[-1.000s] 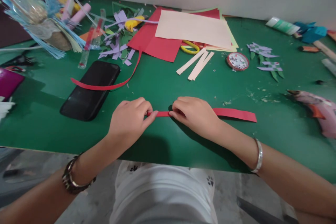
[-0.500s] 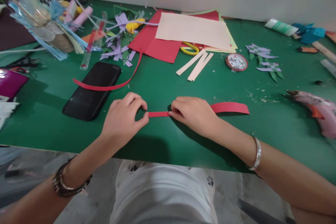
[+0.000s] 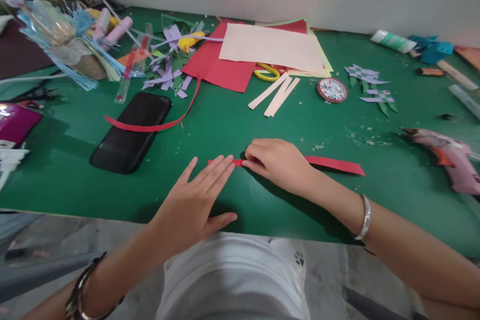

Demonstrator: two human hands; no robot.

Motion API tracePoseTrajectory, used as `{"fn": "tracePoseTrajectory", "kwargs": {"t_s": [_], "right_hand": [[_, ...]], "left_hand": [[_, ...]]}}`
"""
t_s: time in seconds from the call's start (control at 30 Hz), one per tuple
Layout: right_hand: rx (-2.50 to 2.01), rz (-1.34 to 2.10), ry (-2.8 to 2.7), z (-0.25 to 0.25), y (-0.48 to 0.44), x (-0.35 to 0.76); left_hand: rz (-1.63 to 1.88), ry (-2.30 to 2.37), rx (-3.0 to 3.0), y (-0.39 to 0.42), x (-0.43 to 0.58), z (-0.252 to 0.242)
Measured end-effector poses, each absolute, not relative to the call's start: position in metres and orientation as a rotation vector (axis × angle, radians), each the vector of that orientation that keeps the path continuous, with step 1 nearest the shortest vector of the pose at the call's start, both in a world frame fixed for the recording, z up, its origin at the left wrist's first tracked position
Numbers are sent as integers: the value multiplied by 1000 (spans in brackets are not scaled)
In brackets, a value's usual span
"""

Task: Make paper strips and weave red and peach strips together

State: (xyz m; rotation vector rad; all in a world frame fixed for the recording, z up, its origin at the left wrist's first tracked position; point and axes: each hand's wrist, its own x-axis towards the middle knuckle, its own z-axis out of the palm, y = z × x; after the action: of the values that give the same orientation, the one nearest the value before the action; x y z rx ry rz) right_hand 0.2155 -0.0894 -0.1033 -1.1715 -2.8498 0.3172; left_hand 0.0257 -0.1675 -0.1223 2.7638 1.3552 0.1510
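A red paper strip (image 3: 333, 163) lies sideways on the green table near its front edge. My right hand (image 3: 279, 165) pinches the strip near its middle, and the long end runs out past the hand to the right. My left hand (image 3: 204, 195) lies flat with fingers stretched, its fingertips resting on the strip's left end. Another, thinner red strip (image 3: 150, 127) curves over a black phone (image 3: 131, 132) left of my hands. Part of the pinched strip is hidden under my right hand.
Behind my hands are cream paper strips (image 3: 275, 95), yellow-handled scissors (image 3: 267, 73), stacked paper sheets (image 3: 270, 47) and a round dish of small pieces (image 3: 332, 90). A pink glue gun (image 3: 446, 157) lies at the right. Purple paper scraps (image 3: 167, 75) sit back left.
My left hand has let go of its pinch on the strip's left end and opened flat over it. The strip's right end has swung slightly toward me. My right hand keeps its pinch.
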Motion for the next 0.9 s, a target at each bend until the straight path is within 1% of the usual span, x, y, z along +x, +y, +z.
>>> {"fn": "tracePoseTrajectory", "kwargs": {"t_s": [0.33,0.43,0.57,0.73,0.9], "right_hand": [[-1163,336,-2727,-105,-90,250],[-1094,365,-2663,-106,-91,261],[-1011,307,-2653,-110,-97,261],[-961,247,-2670,-115,-101,252],[-982,373,-2547,-115,-104,259]], "left_hand": [[202,1389,2784,-169,28,-120],[279,1379,2809,-165,31,-115],[416,1398,2819,-145,44,-108],[221,1200,2747,-117,66,-108],[299,1284,2653,-112,69,-115]]}}
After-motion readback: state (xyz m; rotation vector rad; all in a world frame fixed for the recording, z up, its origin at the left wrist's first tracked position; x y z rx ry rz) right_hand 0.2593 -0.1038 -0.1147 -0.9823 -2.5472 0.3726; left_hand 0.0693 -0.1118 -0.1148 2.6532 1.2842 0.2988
